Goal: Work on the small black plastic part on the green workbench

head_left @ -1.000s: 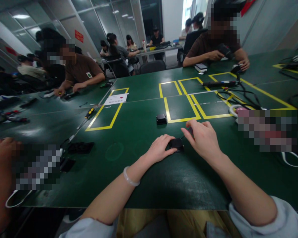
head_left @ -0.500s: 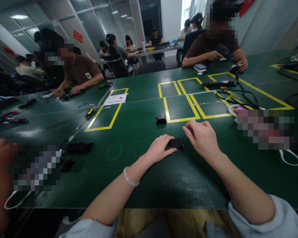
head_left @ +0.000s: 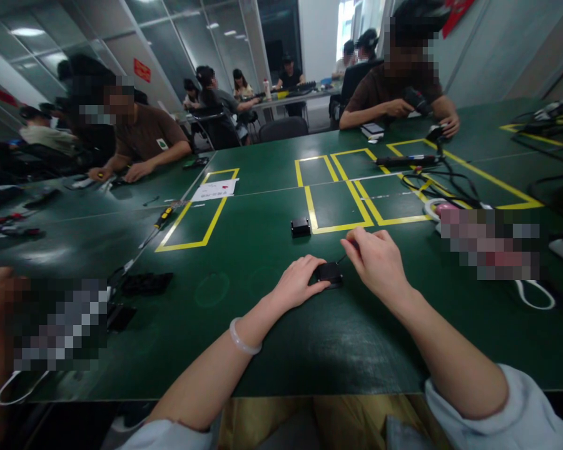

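My left hand (head_left: 301, 281) is closed on a small black block-shaped part (head_left: 329, 273) that rests on the green table (head_left: 281, 350); its thumb lies along the near side and the fingers along the far side. My right hand (head_left: 374, 257) pinches a thin dark rod (head_left: 341, 258) at the block's far right corner. Most of this rod is hidden in the fingers, so its kind does not show. Beyond my left hand sits a second small black block (head_left: 301, 227), apart from both hands.
Yellow tape frames (head_left: 340, 228) mark the table. A yellow-black screwdriver (head_left: 164, 216) and a paper label (head_left: 214, 189) lie left. Black cables (head_left: 455, 181) and a blurred-out pink item (head_left: 483, 240) lie right. Across the table a co-worker holds a dark power tool (head_left: 416, 100).
The whole view has shifted slightly to the left. Both hands keep nearly the same grip and place at the black block.
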The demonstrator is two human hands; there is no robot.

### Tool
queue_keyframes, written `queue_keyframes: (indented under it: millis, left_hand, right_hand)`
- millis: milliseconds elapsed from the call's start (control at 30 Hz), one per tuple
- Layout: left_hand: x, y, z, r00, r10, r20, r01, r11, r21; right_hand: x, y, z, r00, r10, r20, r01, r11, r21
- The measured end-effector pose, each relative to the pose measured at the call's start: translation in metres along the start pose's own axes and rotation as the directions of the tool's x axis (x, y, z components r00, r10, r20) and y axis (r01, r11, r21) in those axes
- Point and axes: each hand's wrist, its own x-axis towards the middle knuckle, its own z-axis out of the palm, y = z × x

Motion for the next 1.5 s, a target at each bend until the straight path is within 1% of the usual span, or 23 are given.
queue_keyframes:
  millis: [167, 433, 633, 867, 1067, 1300, 1500]
  left_hand:
    - [-0.0004, -0.0007, 0.0007, 1.0, 0.009, -0.013, -0.009, 1.0, 0.003]
    - [-0.0002, -0.0002, 0.0004, 1.0, 0.008, -0.008, -0.008, 1.0, 0.006]
    - [0.0, -0.0013, 0.0022, 1.0, 0.011, -0.021, -0.011, 1.0, 0.01]
    - [0.0003, -0.0016, 0.003, 1.0, 0.015, -0.027, -0.014, 1.0, 0.019]
    - [0.0001, -0.0003, 0.0019, 1.0, 0.011, -0.025, -0.011, 1.0, -0.003]
    - [0.0003, -0.0004, 0.002, 1.0, 0.014, -0.025, -0.013, 1.0, 0.006]
    - [0.0003, -0.0007, 0.0017, 1.0, 0.018, -0.026, -0.018, 1.0, 0.005]
  right_hand:
    - [-0.0002, -0.001, 0.0017, 1.0, -0.01, -0.025, 0.009, 1.0, -0.017]
    - [0.0006, -0.0003, -0.0011, 1.0, 0.008, 0.025, -0.008, 1.0, -0.002]
    - [0.001, -0.0027, -0.0005, 1.0, -0.013, -0.003, 0.013, 1.0, -0.015]
    - [0.002, -0.0017, -0.0021, 0.999, -0.014, 0.03, 0.014, 1.0, -0.005]
    - [0.0018, -0.0028, 0.0001, 1.0, -0.013, -0.007, 0.013, 1.0, -0.006]
    - [0.0017, -0.002, 0.0006, 1.0, -0.001, 0.02, 0.001, 1.0, -0.025]
    - [0.0012, -0.0026, 0.0015, 1.0, -0.012, -0.002, 0.012, 0.999, -0.031]
